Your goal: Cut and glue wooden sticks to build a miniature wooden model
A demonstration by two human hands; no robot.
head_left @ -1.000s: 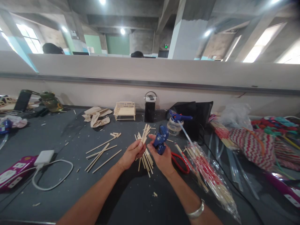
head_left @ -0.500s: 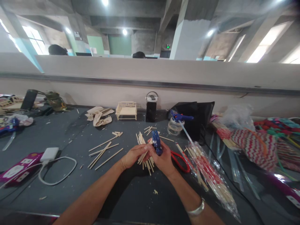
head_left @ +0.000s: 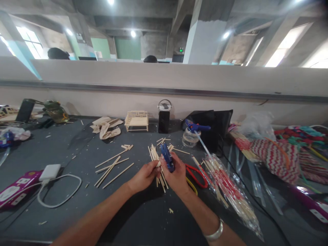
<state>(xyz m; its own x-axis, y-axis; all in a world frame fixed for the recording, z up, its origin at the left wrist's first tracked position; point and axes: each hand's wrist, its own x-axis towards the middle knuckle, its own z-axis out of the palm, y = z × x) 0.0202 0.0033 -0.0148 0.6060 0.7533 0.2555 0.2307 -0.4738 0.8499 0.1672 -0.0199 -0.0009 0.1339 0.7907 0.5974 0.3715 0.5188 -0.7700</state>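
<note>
In my right hand (head_left: 175,172) is a dark-blue hand tool (head_left: 167,156), its two long arms pointing up and away from me; its exact kind is unclear. My left hand (head_left: 145,175) meets it, thumb and fingers pinched round the ends of light wooden sticks, partly hidden by both hands. Beneath and just beyond the hands lies a loose pile of thin wooden sticks (head_left: 153,153) on the dark table. More sticks (head_left: 110,171) lie scattered left of my left hand. Red-handled scissors (head_left: 198,176) rest right of my right hand, with a yellow loop beside them.
Behind the hands stand a small wooden bench model (head_left: 137,121) and a phone (head_left: 164,122). A blue glue gun (head_left: 197,127) sits on a glass jar (head_left: 190,138). Bagged sticks (head_left: 230,188) lie right; a purple power strip (head_left: 17,188) with a white charger lies left.
The blue tool has shifted slightly left and tilted, showing two arms apart. My left hand has turned with its fingers more curled. The view has shifted slightly.
</note>
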